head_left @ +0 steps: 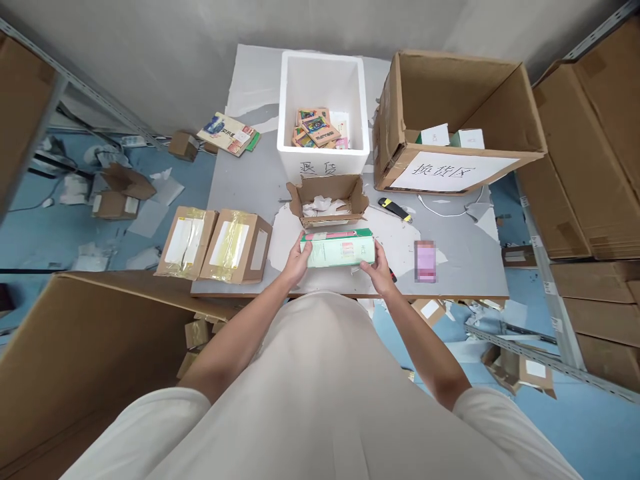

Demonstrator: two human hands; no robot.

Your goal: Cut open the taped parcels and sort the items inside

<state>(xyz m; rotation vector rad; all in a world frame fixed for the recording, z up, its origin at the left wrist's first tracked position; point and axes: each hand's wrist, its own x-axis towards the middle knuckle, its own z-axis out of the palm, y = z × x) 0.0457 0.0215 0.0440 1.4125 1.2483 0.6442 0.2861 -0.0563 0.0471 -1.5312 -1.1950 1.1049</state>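
A long pale-green box (334, 252) with a darker green and pink upper side is held level between both hands, above the near part of the table. My left hand (297, 262) grips its left end, thumb on the front face. At the right end, my right hand (379, 268) holds it with the thumb at the lower corner. Just behind it stands an opened small cardboard box (327, 217) with crumpled white paper (323, 205) inside. A black and yellow utility knife (395, 209) lies to the right. Something red and black shows partly by my right hand.
On the table (465, 260) stand a white foam bin (323, 162) with several small colourful packs, and a large carton (455, 170) holding green-white boxes. Two taped parcels (235, 247) sit left, flat packs (230, 135) behind them. A pixelated pink item (425, 261) lies right. A big open carton (100, 347) is lower left.
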